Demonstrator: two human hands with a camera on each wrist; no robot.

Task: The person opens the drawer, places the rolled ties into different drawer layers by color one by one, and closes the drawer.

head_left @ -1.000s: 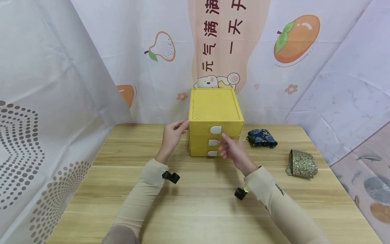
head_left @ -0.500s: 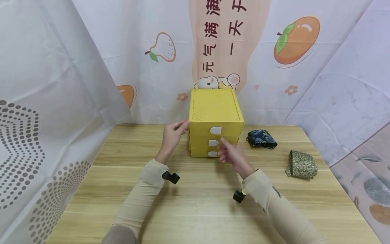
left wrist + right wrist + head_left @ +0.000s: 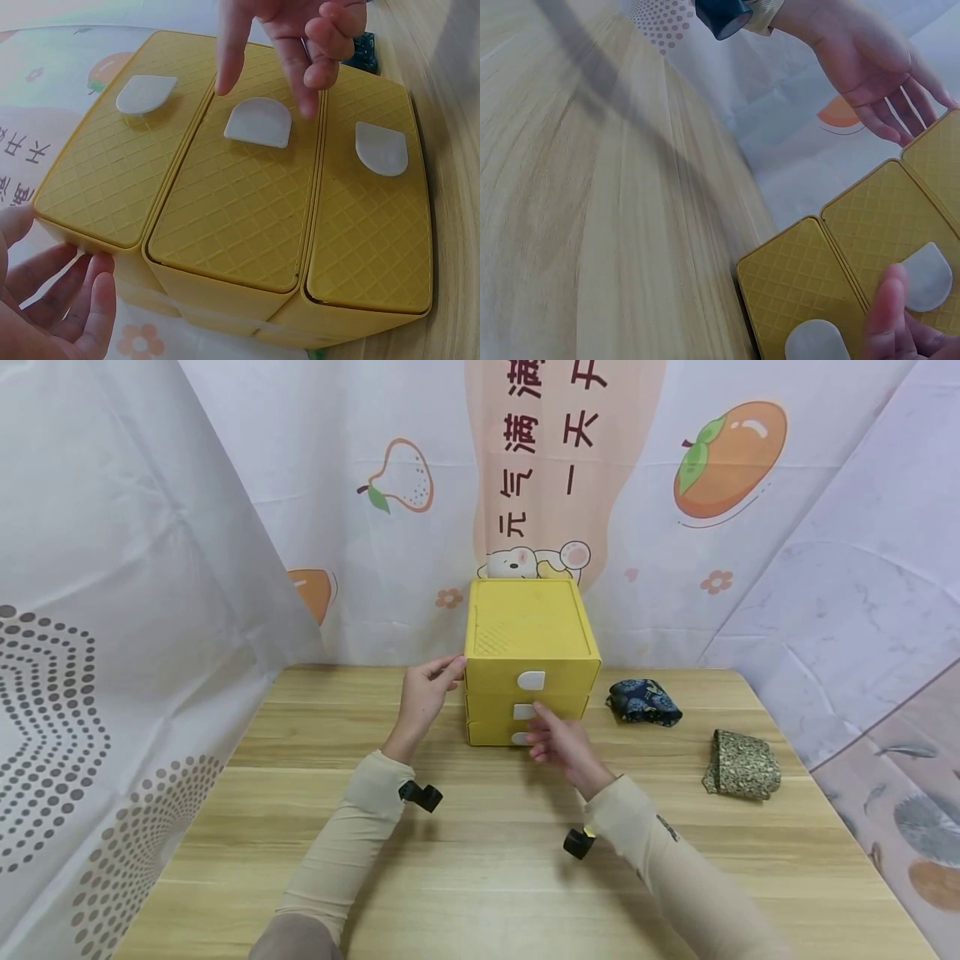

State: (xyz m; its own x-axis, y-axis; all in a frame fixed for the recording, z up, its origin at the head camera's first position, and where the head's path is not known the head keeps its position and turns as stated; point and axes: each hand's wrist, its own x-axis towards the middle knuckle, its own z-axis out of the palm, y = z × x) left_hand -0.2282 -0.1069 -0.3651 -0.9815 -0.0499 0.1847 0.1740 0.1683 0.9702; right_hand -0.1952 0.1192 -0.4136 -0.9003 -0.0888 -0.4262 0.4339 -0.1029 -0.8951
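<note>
A yellow chest of three stacked drawers (image 3: 531, 618) stands at the back of the table, its drawers closed. Each drawer front bears a white tab handle, the middle one (image 3: 259, 123) having its flat edge and curve plainly in the left wrist view. My left hand (image 3: 425, 697) touches the chest's upper left edge, thumb at the front corner and fingers against the side. Beside the middle handle, my right hand (image 3: 566, 743) reaches with its thumb near the tab and its other fingers loosely bent. It holds nothing; contact with the tab cannot be told.
A dark blue patterned cloth bundle (image 3: 644, 702) lies right of the chest. Closer to the right table edge is a folded speckled olive cloth (image 3: 743, 765). A printed curtain (image 3: 397, 552) hangs behind the wooden table (image 3: 480, 877). Both sleeves carry small black cameras.
My right hand has shifted left and slightly down across the drawer fronts, bringing its thumb to the middle handle. My left hand stays at the chest's corner; the drawers have not moved.
</note>
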